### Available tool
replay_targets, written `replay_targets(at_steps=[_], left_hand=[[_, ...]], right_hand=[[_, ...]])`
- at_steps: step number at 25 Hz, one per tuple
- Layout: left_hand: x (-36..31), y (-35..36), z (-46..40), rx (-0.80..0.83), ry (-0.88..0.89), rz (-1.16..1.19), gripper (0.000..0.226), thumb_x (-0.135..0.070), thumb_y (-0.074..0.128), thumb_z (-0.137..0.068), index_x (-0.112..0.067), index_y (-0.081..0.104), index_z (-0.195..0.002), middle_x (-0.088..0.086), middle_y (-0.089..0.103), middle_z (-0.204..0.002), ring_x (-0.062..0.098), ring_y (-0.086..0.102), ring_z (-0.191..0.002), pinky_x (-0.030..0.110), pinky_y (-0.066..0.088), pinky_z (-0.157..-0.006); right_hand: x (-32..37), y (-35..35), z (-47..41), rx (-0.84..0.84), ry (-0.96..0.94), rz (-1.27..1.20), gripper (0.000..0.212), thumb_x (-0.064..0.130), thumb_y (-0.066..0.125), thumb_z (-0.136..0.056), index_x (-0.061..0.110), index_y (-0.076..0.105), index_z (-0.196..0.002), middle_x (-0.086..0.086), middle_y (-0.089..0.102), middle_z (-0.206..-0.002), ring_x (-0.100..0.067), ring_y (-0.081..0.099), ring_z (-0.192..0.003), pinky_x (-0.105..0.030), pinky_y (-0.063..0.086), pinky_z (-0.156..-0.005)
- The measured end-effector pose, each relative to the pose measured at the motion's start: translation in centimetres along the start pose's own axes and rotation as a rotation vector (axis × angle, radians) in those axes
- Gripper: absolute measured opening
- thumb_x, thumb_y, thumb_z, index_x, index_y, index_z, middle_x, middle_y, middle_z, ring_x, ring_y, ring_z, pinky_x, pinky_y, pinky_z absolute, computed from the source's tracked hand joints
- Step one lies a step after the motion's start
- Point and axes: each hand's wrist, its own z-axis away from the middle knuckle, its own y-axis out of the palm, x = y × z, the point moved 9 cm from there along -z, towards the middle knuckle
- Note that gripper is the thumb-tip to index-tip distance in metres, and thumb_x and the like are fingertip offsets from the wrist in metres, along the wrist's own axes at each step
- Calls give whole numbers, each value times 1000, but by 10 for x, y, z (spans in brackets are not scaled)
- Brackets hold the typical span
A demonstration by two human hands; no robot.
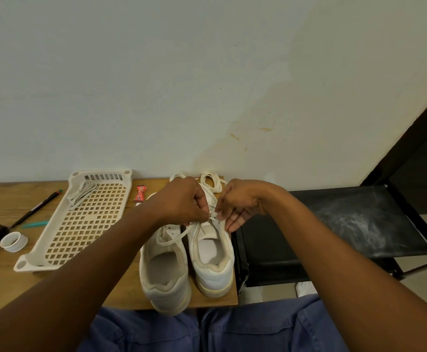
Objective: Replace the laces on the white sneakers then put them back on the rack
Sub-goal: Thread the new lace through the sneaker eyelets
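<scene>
Two white sneakers stand side by side on the wooden table, heels toward me: the left sneaker (165, 270) and the right sneaker (213, 260). My left hand (181, 201) and my right hand (242, 203) meet over the right sneaker's tongue, each pinching a part of a white lace (179, 237) at the eyelets. One strand of this lace trails across the left sneaker's opening. A coiled white lace (211, 182) lies behind the shoes. Another bundle of laces (81, 193) rests in the perforated tray.
A cream perforated plastic tray (80, 224) lies left of the shoes. Further left are a pen (38, 208), a teal stick (34, 224), a white tape roll (14, 241) and a dark object. A red packet (140, 193) sits behind. A black rack shelf (334, 224) stands at the right.
</scene>
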Motion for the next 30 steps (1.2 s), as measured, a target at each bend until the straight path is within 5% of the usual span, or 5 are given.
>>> replay_targets(at_steps=[8,21,30], left_hand=[[7,2,-4,-39,-65,-34,6,-15,79,-81,-16,81,-75,-4,76,-69,9,71,-54,15,54,-54],[10,-1,-5,-140,-120,-121,16,-23,75,-77,-8,79,-76,11,74,-74,25,71,-74,39,59,-71],[8,7,-4,-69,-120,-54,5,-29,83,-78,-24,82,-78,-8,76,-74,10,70,-78,34,61,-76]], right_hand=[[-1,-2,0,10,-11,-14,33,-11,67,-92,-11,63,-125,-33,70,-115,-30,74,-79,-45,63,-79],[1,-1,0,33,-29,-8,36,-10,70,-90,-12,63,-126,-33,70,-117,-30,74,-81,-44,63,-81],[2,-1,0,72,-66,47,24,-2,64,-98,-12,67,-120,-25,74,-100,-30,75,-86,-40,64,-83]])
